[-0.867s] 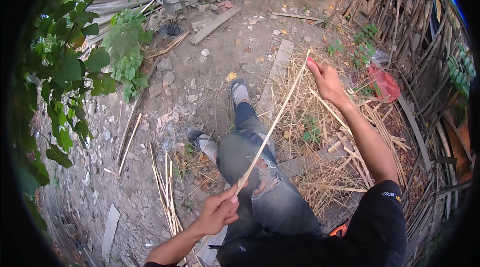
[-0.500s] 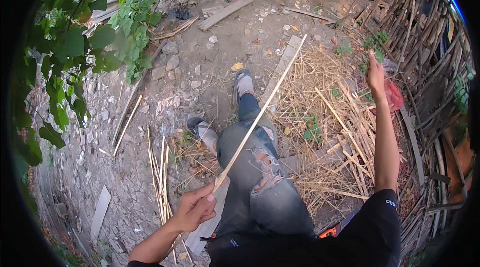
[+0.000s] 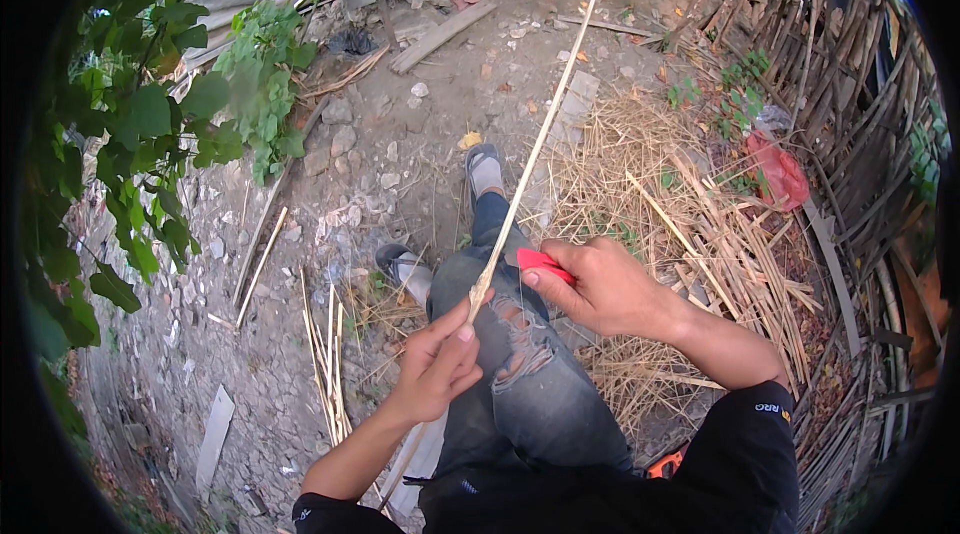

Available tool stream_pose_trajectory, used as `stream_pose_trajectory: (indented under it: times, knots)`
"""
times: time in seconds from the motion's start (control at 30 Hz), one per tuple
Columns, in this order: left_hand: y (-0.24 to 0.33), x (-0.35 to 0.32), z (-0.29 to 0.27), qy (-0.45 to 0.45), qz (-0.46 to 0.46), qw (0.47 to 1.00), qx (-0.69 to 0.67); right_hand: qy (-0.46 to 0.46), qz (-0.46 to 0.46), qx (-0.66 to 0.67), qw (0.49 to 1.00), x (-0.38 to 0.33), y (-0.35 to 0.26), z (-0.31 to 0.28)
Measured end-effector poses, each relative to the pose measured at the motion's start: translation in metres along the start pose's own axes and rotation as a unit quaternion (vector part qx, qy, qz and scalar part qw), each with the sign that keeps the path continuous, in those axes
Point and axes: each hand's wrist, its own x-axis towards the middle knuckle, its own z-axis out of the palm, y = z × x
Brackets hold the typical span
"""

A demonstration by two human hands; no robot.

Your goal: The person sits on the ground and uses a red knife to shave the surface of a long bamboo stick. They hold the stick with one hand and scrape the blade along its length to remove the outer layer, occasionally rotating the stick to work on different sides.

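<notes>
A long, thin pale wooden stick (image 3: 535,149) slants from my left hand up toward the far side, over my knees. My left hand (image 3: 435,369) pinches it near its lower end, where the wood looks rough and frayed. My right hand (image 3: 605,289) is closed around a small red-handled tool (image 3: 545,265), just right of the stick. A short greyish edge shows at the tool's left tip, like a knife blade, but most of the tool is hidden in the fist. A narrow gap appears between the tool and the stick.
Straw-like shavings and cut sticks (image 3: 640,164) lie heaped at the right, with a red bag (image 3: 775,171) beyond. More thin sticks (image 3: 325,359) lie at the left. Flat boards (image 3: 443,37) rest on the ground. A stick fence (image 3: 830,64) stands right, leafy branches (image 3: 150,114) hang left.
My right hand has swung in from the far right to beside the stick, and the red-handled tool now shows in it. My left hand has moved right and up with the stick.
</notes>
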Motion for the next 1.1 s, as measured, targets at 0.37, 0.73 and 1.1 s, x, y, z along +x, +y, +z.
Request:
stream_pose_trajectory:
  times: [0.37, 0.73, 1.1]
  knots:
    - [-0.001, 0.001, -0.003, 0.017, -0.044, 0.999, -0.025, 0.105, 0.022, -0.072, 0.992, 0.030, 0.030, 0.020]
    - [0.007, -0.004, -0.009, -0.044, -0.075, 0.988, -0.129, 0.042, 0.002, -0.043, 0.998, 0.013, 0.013, 0.014]
    - [-0.005, -0.010, -0.013, -0.019, -0.074, 0.993, -0.095, 0.004, 0.018, -0.083, 0.996, 0.015, 0.015, 0.023]
